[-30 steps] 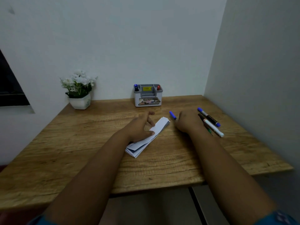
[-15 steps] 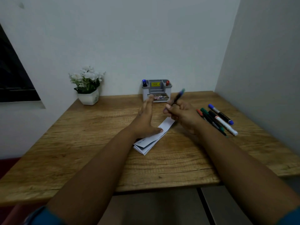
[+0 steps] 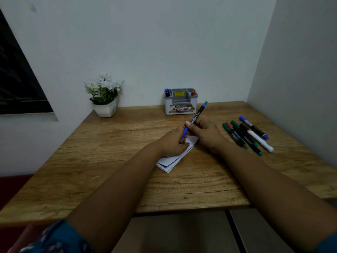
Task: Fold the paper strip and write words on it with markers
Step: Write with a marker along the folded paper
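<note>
Folding appears complete: the paper strip (image 3: 174,157) lies on the table (image 3: 109,161) as a layered white packet, in front of the grey pen holder (image 3: 180,101) and partly under my hands. I judge writing not yet begun; no words are legible on it. My right hand (image 3: 206,135) clasps the blue-capped marker (image 3: 196,116) by its barrel, and my left hand (image 3: 173,143) pinches the cap, probably to uncap it. The spare markers (image 3: 246,135) lie right of the holder.
</note>
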